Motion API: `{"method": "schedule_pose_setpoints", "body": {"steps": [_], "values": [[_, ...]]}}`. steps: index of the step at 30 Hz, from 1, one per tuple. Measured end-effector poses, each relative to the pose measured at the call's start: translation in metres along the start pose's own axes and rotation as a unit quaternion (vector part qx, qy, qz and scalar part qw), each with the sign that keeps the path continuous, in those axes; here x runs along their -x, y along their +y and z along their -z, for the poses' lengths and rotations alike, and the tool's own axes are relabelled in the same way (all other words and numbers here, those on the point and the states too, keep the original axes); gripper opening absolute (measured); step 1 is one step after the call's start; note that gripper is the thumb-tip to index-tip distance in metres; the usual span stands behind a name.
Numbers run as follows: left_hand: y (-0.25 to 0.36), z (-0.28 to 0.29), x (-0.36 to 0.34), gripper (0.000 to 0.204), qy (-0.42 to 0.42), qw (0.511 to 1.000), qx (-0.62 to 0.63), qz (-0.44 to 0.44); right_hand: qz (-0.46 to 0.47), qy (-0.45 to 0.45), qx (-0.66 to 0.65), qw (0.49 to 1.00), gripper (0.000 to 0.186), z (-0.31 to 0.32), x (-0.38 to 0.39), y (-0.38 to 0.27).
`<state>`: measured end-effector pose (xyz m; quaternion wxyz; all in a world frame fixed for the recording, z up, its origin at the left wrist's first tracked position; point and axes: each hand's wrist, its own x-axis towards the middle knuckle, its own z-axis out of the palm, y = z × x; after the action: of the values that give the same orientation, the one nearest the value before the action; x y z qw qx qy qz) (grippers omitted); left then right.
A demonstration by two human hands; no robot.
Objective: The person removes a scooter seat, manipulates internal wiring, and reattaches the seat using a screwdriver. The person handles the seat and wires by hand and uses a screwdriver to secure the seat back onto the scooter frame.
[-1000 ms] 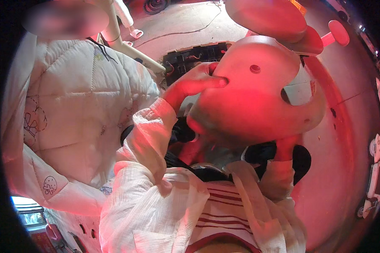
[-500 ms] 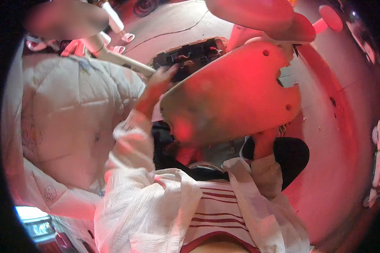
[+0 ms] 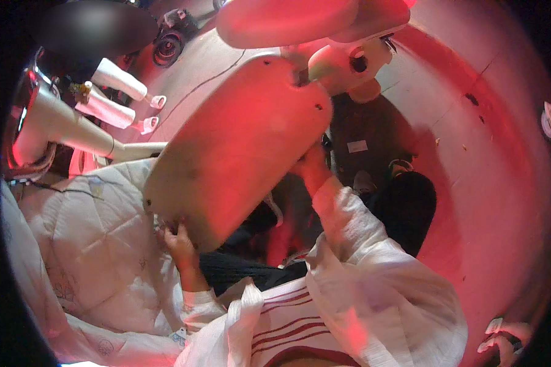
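Red-lit pale panel [image 3: 245, 147], oblong, round-cornered, dark-holed, edge in a pinch of the left hand [image 3: 180, 243]; right hand [image 3: 313, 168], closure unclear.

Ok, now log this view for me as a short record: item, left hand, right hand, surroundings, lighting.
Item: broad panel with rounded corners and small holes near its edges, tilted
Left hand: at the panel's lower end, grip unclear
Right hand: at the panel's right edge, fingers mostly hidden
Left side: pale quilted cover
Upper left: another person's white-clad legs
Lighting: strong red cast
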<state>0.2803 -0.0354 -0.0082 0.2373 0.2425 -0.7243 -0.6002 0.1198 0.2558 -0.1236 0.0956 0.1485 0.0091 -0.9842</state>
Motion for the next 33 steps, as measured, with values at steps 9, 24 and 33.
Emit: {"method": "schedule_pose_setpoints", "body": {"steps": [9,24,33], "values": [[0.053,-0.023,-0.041,0.033,0.017,0.980,-0.176,-0.092,-0.039,0.101,-0.092,0.990,0.065,-0.007,-0.059,0.024],[0.079,-0.086,-0.130,0.038,0.002,0.933,-0.308,-0.188,-0.033,-0.091,-0.022,0.995,0.048,0.018,-0.109,0.019],[0.026,-0.068,-0.198,0.038,-0.043,0.949,-0.260,-0.170,0.031,-0.086,-0.031,0.995,0.054,-0.009,-0.099,0.023]]}}
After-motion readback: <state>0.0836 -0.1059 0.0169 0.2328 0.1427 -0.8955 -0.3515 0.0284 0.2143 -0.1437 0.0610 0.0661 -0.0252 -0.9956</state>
